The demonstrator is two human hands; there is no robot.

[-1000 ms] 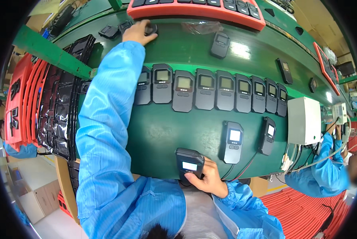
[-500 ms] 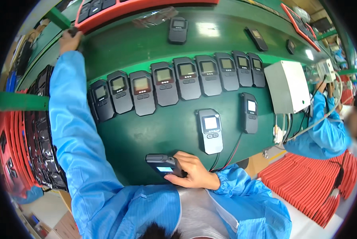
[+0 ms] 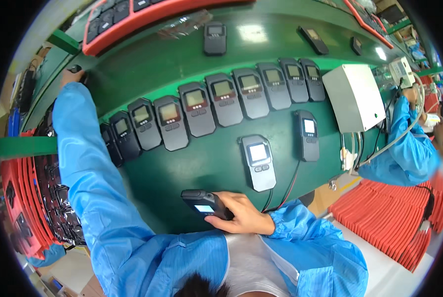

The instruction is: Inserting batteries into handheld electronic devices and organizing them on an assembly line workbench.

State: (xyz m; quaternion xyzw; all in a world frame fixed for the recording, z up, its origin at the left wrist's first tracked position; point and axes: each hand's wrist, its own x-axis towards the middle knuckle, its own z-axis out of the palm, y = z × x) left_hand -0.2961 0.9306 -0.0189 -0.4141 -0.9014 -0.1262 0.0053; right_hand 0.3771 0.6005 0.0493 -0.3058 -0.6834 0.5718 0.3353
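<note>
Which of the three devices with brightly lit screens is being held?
The dark device in the right hand. The pale device and the farther lit device lie untouched on the green table.

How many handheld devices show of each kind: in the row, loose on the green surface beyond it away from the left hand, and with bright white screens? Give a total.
Row devices: 10, leftmost partly hidden
Loose devices: 3
White-screen devices: 3, one in the right hand
Total: 16
</note>
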